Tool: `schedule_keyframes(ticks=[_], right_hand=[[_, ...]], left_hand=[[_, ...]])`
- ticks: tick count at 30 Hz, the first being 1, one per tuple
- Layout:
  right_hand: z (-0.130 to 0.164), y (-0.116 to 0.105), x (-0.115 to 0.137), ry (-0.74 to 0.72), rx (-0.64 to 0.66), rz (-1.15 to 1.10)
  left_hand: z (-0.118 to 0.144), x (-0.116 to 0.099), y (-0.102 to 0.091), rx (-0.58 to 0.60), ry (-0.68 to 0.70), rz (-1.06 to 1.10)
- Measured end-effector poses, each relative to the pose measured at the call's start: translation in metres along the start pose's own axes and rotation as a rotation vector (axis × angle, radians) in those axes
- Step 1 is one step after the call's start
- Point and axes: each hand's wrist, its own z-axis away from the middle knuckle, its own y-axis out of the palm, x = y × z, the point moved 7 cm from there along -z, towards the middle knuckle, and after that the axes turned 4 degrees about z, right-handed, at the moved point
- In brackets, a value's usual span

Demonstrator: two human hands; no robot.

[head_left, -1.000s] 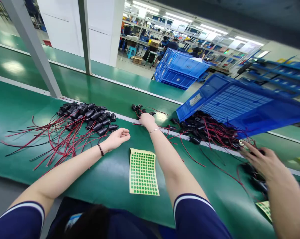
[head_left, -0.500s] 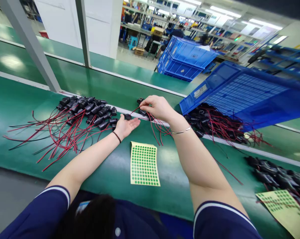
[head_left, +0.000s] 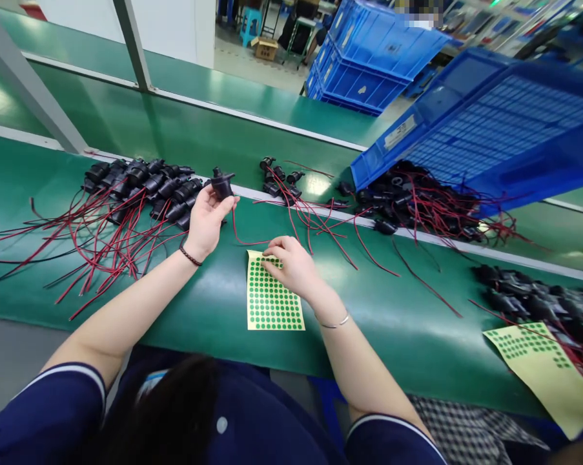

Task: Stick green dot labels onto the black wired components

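Black and nearly upright, the part (head_left: 222, 186) sits pinched in the left hand (head_left: 206, 223), beyond and left of the sheet (head_left: 276, 307) on the surface (head_left: 383, 316). The right hand (head_left: 295, 270), nearer the sheet, hides its far right corner, fingers loosely curled; their hold I cannot tell.

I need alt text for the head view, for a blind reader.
A person's left grip holds up a black part with red wire; the right grip is at the far end of a sheet of green dots on a green bench. More wired parts lie piled at left and, at right, by a tilted blue crate.
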Motion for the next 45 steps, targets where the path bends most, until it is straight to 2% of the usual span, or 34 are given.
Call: schedule_keyframes(ticks=[3,7,18,24,31,34,37,40,45], right_hand=[[0.005,0.012,0.007,0.019,0.016,0.047],[0.002,0.017,0.006,0.036,-0.004,0.087],[0.007,0.026,0.006,0.042,-0.03,0.132],[0.006,0.027,0.009,0.041,-0.014,0.136],[0.006,0.03,0.012,0.004,-0.025,0.119],[0.006,0.021,0.013,0.026,-0.083,-0.081],[0.0,0.004,0.012,0.124,-0.154,-0.443],[-0.012,-0.005,0.012,0.25,-0.16,-0.777],[-0.031,0.007,0.016,0.425,-0.081,-1.124]], left_hand=[[0.017,-0.005,-0.008,-0.02,0.155,-0.245],[0.031,-0.006,-0.011,0.006,0.281,-0.473],[0.04,-0.001,-0.011,0.084,0.339,-0.783],[0.041,-0.002,-0.008,0.107,0.364,-0.78],[0.042,0.018,-0.014,0.118,0.186,-0.644],[0.044,0.022,-0.015,0.122,0.154,-0.594],[0.045,0.022,-0.01,0.162,0.132,-0.646],[0.048,0.018,-0.004,0.218,0.125,-0.722],[0.05,0.016,-0.001,0.248,0.105,-0.768]])
